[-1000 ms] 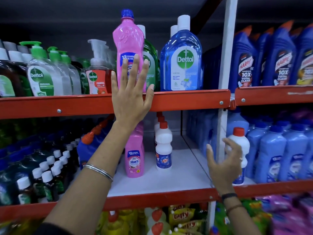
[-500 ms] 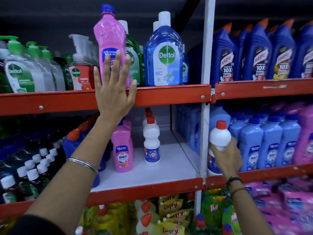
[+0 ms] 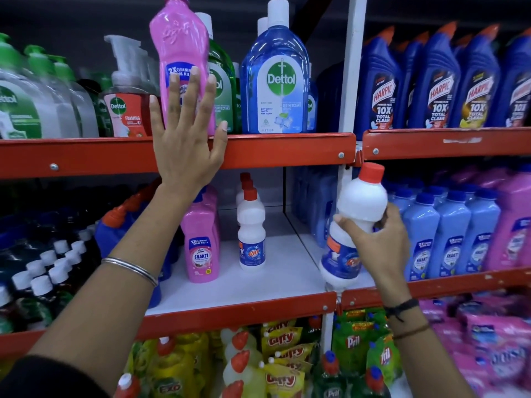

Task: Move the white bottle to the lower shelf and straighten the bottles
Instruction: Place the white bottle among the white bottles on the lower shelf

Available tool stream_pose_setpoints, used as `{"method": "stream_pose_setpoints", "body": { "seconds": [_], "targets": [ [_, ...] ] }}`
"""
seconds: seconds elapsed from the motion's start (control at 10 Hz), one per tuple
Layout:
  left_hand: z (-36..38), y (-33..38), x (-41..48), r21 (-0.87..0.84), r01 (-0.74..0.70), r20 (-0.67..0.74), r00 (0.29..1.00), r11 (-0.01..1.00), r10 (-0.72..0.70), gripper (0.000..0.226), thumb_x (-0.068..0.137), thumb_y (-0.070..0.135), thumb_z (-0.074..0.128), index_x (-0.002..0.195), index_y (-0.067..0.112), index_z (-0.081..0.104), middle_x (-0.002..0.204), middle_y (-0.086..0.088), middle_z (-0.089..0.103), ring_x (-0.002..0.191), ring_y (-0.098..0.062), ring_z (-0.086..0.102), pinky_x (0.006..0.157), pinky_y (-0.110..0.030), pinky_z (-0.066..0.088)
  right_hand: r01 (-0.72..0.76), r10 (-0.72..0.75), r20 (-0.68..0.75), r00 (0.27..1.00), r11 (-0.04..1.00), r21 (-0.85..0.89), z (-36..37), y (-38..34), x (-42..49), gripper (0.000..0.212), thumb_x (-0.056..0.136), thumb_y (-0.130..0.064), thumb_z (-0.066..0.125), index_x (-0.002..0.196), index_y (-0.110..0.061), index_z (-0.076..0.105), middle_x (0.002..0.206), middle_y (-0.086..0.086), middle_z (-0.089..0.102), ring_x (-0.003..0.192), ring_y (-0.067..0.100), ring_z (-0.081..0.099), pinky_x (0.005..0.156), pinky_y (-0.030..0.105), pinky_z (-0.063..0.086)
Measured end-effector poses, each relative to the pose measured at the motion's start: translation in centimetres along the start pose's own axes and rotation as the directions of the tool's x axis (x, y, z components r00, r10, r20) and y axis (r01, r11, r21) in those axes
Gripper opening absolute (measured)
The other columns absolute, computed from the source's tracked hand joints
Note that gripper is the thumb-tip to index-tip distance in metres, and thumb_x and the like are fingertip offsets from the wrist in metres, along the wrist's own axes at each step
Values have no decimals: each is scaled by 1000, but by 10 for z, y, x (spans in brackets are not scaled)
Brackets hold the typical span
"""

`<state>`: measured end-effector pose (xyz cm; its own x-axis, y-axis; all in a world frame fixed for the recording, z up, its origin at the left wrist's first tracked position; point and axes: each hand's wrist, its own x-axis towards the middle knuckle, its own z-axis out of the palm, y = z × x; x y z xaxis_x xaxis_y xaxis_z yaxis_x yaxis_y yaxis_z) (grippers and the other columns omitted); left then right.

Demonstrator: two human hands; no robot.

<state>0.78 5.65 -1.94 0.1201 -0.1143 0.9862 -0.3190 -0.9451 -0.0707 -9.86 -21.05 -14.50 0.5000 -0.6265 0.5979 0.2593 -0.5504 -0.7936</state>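
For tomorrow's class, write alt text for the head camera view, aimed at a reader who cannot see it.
A person's right hand grips a tilted white bottle with a red cap in front of the red shop shelves. The left hand lies flat and open against a tall pink bottle on the shelf above.

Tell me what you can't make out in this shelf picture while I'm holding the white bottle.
Head view only:
- Pink bottle on the top shelf: cap cut off by the top edge; label partly behind the left hand.
- White bottle in the right hand: label blurred, partly covered by fingers.
- Rows behind the white Rin bottle: only red caps show.
- Dark bottles at far left: labels too dim.
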Motion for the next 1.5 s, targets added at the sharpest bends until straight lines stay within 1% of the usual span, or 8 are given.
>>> {"method": "stream_pose_setpoints", "body": {
  "seconds": [0.2,0.4,0.7,1.1,1.2,1.3,1.4,1.5],
  "targets": [
    [-2,0,0,11,-5,-13,1000,1000,5,60,98,44,32,152,24,14,161,-2,17,148,-24,11,119,-50,5,79,-80,212,974,997,14,50,-23,-41,71,61,-48,79,119,-19,49,109,-1,64,88,16,54,68,31,45],
    [1,-3,0,8,-26,-46,999,1000,27,59,97,42,35,151,23,20,159,-4,22,147,-25,16,119,-51,10,28,-41,333,942,999,42,106,-22,-60,74,61,-43,81,119,-18,44,113,4,64,95,24,61,68,32,47],
    [2,-3,0,11,-29,-50,998,1000,30,59,96,42,36,151,24,22,159,-3,24,147,-25,17,119,-51,13,17,-7,374,927,1000,-23,149,-3,-64,72,61,-44,80,117,-16,45,114,6,64,99,27,61,67,29,42],
    [1,-3,1,13,-23,-14,1000,1000,23,59,96,42,36,151,24,23,159,-3,23,148,-25,16,119,-51,12,131,-64,401,914,981,-142,157,-2,-63,72,67,-55,72,117,-12,43,113,9,64,97,28,62,63,25,37],
    [-2,-2,1,-3,-23,-3,1000,1000,23,59,96,41,36,151,25,22,159,-3,22,148,-24,16,119,-51,12,123,-55,394,917,981,-149,149,-4,-66,83,65,-61,70,125,-14,39,121,8,60,105,27,59,66,28,44],
    [-6,-6,1,-47,-7,-3,1000,999,7,58,97,41,34,151,23,22,159,-3,22,148,-23,16,119,-50,12,158,-129,264,956,983,-93,134,-15,-71,96,62,-63,71,134,-12,33,136,9,42,120,27,47,79,36,48],
    [-9,-16,-2,-38,-17,21,1000,999,18,56,99,41,26,151,22,18,160,-4,20,148,-23,14,119,-52,11,302,-309,129,942,951,66,123,-45,-65,76,71,-49,72,127,-10,39,130,9,39,118,21,41,88,20,34],
    [-13,-34,-7,-17,-29,45,999,999,30,56,99,43,22,151,23,13,160,-4,18,148,-23,13,118,-52,9,470,-472,-32,881,863,184,115,-93,-52,52,78,-35,69,116,-7,48,118,9,47,111,17,44,94,6,25]
  ]
}}
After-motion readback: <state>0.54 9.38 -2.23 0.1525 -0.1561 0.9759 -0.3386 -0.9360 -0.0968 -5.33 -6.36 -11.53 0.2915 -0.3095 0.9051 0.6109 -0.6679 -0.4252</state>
